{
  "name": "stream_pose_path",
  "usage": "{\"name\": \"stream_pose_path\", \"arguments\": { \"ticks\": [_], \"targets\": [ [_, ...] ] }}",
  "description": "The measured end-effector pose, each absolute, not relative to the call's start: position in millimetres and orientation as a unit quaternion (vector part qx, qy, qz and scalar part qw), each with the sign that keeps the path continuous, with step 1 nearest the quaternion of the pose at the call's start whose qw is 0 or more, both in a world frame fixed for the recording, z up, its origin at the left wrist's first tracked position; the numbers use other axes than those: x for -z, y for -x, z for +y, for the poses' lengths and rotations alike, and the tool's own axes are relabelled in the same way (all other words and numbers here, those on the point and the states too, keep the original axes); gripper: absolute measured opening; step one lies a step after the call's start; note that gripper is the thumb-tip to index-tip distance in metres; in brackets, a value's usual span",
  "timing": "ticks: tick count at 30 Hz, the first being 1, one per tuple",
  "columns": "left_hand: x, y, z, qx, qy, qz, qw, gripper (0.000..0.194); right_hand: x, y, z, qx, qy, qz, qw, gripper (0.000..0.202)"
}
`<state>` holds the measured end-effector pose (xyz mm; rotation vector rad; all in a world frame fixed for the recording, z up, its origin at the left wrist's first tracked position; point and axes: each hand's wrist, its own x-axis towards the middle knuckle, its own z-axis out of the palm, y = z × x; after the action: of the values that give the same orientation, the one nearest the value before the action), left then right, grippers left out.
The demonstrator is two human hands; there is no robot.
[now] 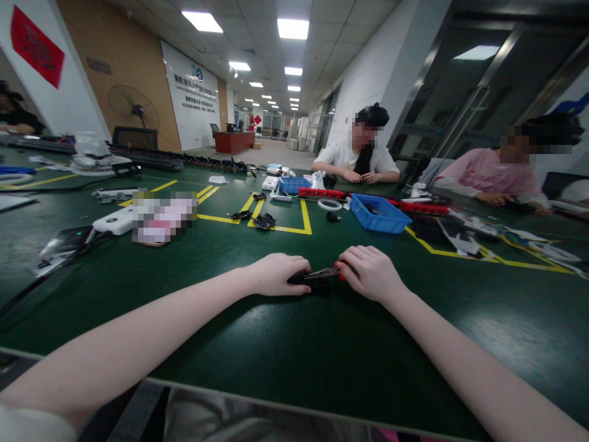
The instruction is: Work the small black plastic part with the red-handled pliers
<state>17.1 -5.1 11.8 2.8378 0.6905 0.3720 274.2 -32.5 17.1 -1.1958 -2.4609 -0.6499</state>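
Observation:
In the middle of the green table (pixel 294 344), my right hand (pixel 370 270) is closed around the red handles of a pair of pliers (pixel 322 274). Their grey metal jaws point left, toward my left hand (pixel 280 274). Pinched in the left fingers is a small black part (pixel 299 278), which the jaws reach and seem to touch. Its exact kind I cannot make out, since the fingers cover much of it. Beyond my hands lies a small pile of black parts (pixel 264 221) by the yellow tape, with another black piece (pixel 242 215) to its left.
A blue bin (pixel 378 215) stands ahead to the right, beside a white tape ring (pixel 330 204). To the left lie a phone (pixel 165 222) and a white power strip (pixel 120 220) with cables. Two people sit across the table, at the back and right.

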Motion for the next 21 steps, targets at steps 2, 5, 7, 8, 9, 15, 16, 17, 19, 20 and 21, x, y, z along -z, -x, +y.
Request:
{"name": "stream_pose_path", "arguments": {
  "ticks": [2,5,7,8,9,15,16,17,19,20,21],
  "targets": [
    [-11.8,-17.3,-5.1,-0.125,-0.959,0.234,0.097,0.030,-17.3,-275.1,-32.1,0.228,0.421,-0.863,0.164,0.032],
    [-11.5,-17.3,-5.2,-0.126,-0.960,0.232,0.090,0.030,-16.9,-277.7,-30.9,0.229,0.426,-0.858,0.173,0.030],
    [-11.1,-17.1,-5.2,-0.129,-0.961,0.231,0.087,0.029,-16.3,-279.6,-30.1,0.228,0.428,-0.856,0.179,0.029],
    [-11.0,-17.0,-5.3,-0.130,-0.961,0.230,0.086,0.029,-16.0,-280.2,-29.9,0.227,0.429,-0.856,0.180,0.029],
    [-10.8,-16.8,-5.2,-0.131,-0.961,0.229,0.087,0.029,-15.7,-280.6,-29.7,0.226,0.428,-0.856,0.180,0.029],
    [-10.9,-17.1,-4.9,-0.125,-0.961,0.230,0.088,0.029,-14.5,-278.2,-29.5,0.232,0.421,-0.861,0.166,0.030],
    [-11.0,-17.2,-4.9,-0.124,-0.961,0.231,0.087,0.030,-14.2,-277.8,-29.4,0.233,0.420,-0.862,0.164,0.030],
    [-11.0,-17.3,-4.9,-0.124,-0.961,0.232,0.085,0.030,-13.8,-277.6,-29.3,0.234,0.418,-0.863,0.162,0.030],
    [-11.1,-17.2,-5.1,-0.124,-0.961,0.233,0.083,0.030,-13.3,-277.6,-29.0,0.233,0.415,-0.865,0.159,0.030],
    [-11.1,-17.1,-5.2,-0.123,-0.961,0.233,0.083,0.030,-13.3,-277.8,-28.8,0.233,0.415,-0.865,0.159,0.030],
    [-11.0,-17.0,-5.2,-0.123,-0.961,0.233,0.084,0.030,-13.3,-278.0,-28.7,0.233,0.415,-0.865,0.160,0.030]
  ]
}}
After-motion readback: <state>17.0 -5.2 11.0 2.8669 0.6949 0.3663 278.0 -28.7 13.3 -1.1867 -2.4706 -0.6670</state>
